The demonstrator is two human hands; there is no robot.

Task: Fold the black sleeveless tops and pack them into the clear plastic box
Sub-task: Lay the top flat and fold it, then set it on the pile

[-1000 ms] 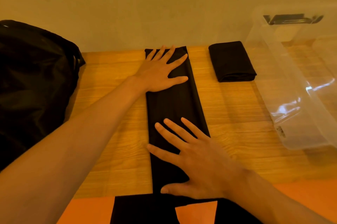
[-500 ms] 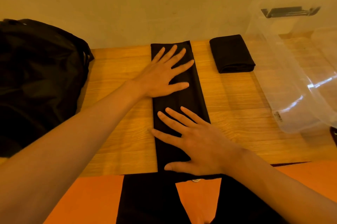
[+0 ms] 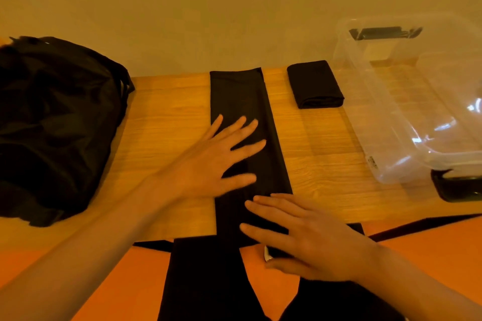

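Wooden tabletop [image 3: 167, 112] is occupied at left by a black heap [image 3: 52, 117], at centre by a long-folded black top [image 3: 242, 101] pressed under the flat, spread left hand [image 3: 216, 161] and right hand [image 3: 307, 239], presumably for smoothing, then a finished bundle [image 3: 315, 84] set beside the clear plastic box [image 3: 378, 112].

**One head camera, up over the near edge of the wooden table [image 3: 167, 112], looking forward and down.**

Here's the view: steep tilt onto the tabletop, so close that the left hand [image 3: 208, 164] and right hand [image 3: 307, 245] loom large low in the frame. The wide lens takes in the table's far edge with the wall [image 3: 234, 7] behind it, the black bag [image 3: 52, 125] at the table's left end, the clear box [image 3: 362, 101] at its right end, cut by the frame, and an orange surface [image 3: 443, 242] below the near edge.
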